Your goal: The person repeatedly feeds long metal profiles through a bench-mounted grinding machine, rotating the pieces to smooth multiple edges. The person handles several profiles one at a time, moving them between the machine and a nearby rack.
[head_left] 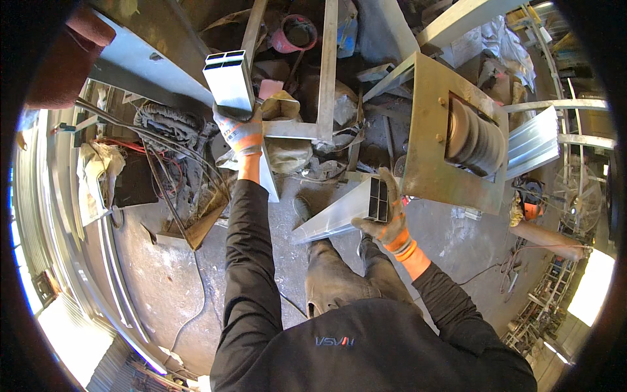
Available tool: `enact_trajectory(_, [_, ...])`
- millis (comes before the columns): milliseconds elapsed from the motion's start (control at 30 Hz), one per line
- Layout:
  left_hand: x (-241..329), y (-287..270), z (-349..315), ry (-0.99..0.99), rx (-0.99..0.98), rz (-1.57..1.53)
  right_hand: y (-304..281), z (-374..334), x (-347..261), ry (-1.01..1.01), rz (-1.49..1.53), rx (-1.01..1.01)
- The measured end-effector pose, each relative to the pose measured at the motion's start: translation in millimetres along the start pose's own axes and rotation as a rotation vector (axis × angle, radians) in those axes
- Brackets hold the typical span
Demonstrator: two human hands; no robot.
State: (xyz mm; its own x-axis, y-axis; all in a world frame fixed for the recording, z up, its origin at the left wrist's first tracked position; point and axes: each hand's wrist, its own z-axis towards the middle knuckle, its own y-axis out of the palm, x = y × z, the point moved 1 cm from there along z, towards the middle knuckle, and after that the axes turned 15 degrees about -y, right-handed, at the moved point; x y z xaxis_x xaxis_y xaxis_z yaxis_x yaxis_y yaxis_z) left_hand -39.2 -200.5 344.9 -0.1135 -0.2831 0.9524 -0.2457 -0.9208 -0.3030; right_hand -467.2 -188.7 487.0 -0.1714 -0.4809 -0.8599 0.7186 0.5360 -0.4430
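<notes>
My left hand, in a grey and orange work glove, is closed round a silver aluminium profile whose open, chambered end points up. Its fingers are partly hidden behind the metal. Closer to my body, my right hand, gloved alike, grips a second aluminium profile near its end. The thumb lies at the near side of that dark, divided opening and the fingers along its right side. From there the second profile slants down to the left, in front of my legs.
A metal housing with a ridged, round wheel stands right of centre. Beyond it lie more silver profiles. A metal frame and a red bucket are ahead. Cables trail over the floor at left, near long metal bars.
</notes>
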Motion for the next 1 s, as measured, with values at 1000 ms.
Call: enact_trajectory(1000, [-22.3, -29.8, -60.6, 0.027, -0.031, -0.106, -57.1, -110.1, -43.2, -0.098, 0.076, -0.032])
